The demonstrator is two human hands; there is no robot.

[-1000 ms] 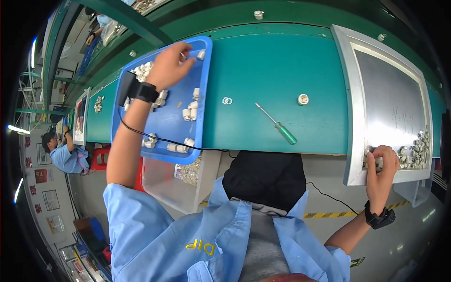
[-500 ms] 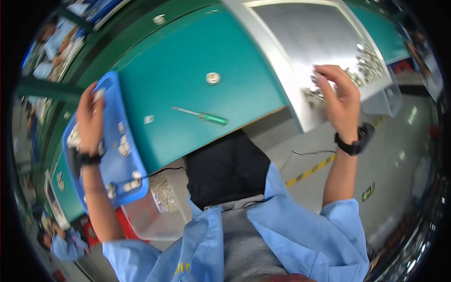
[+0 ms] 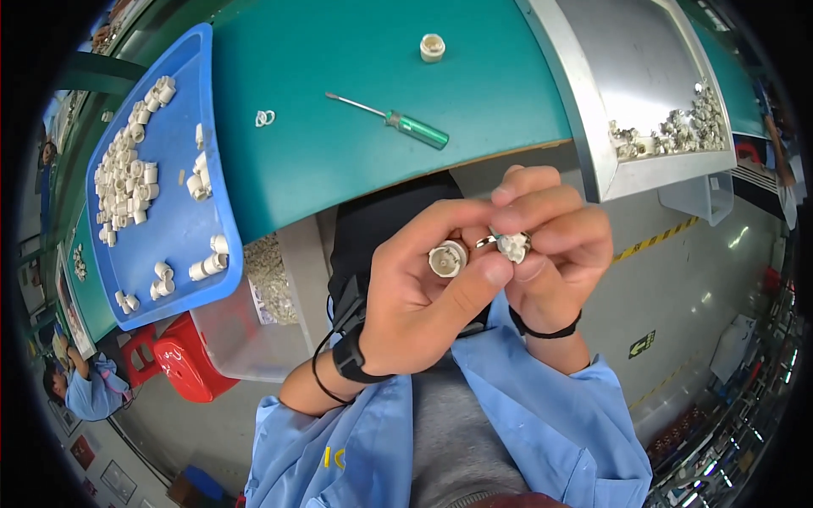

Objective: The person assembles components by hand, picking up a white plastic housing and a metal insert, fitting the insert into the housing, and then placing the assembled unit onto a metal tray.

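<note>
Close in front of my body, both hands are together. My left hand [image 3: 415, 313] is curled around a white cylindrical shell [image 3: 447, 259], whose hollow end faces up. Its thumb and fingertips also reach the small part beside it. Between the fingertips of my right hand [image 3: 561, 241] is a small white piece with metal contacts [image 3: 512, 246]. A shiny metal strip shows at that piece's left side. Beyond my hands, a screwdriver [image 3: 415, 129] with a green handle lies on the green table, and another round white shell [image 3: 432, 47] stands farther back.
To the left, a blue tray [image 3: 222, 169] holds many white cylindrical shells. A metal-framed tray [image 3: 584, 110] with small metal-and-white parts sits at the right. White rings [image 3: 265, 118] lie on the green table [image 3: 313, 169]. A red stool [image 3: 195, 356] and clear bin [image 3: 246, 339] are below left.
My left hand has come from the blue tray with a white shell. My right hand has left the metal-framed tray with a small part. Both have met in front of me.
</note>
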